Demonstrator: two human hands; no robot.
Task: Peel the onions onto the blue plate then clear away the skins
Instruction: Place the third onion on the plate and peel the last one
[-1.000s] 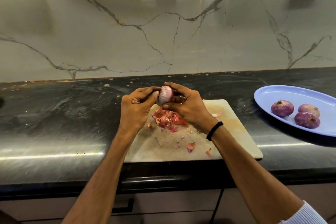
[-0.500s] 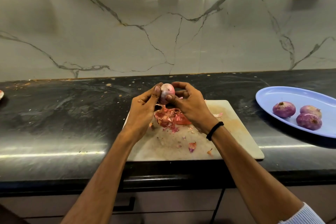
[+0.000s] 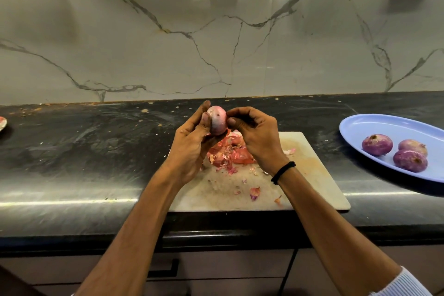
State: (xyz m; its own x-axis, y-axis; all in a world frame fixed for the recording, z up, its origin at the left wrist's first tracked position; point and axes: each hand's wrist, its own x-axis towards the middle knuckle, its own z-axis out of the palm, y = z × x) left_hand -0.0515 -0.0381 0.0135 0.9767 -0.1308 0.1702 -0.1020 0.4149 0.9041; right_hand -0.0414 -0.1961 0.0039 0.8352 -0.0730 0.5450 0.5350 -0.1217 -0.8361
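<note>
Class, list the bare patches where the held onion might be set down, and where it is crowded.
Free: the blue plate's left half, beside its three onions; the cutting board's right side, past the right hand; the counter left of the board. Crowded: the board's middle, with skins piled by the left hand.

No readable text, labels, brands or numbers anywhere in view.

Both hands [image 3: 194, 142] [image 3: 258, 137] grip an onion [image 3: 217, 119] above the board [image 3: 312, 175].
</note>
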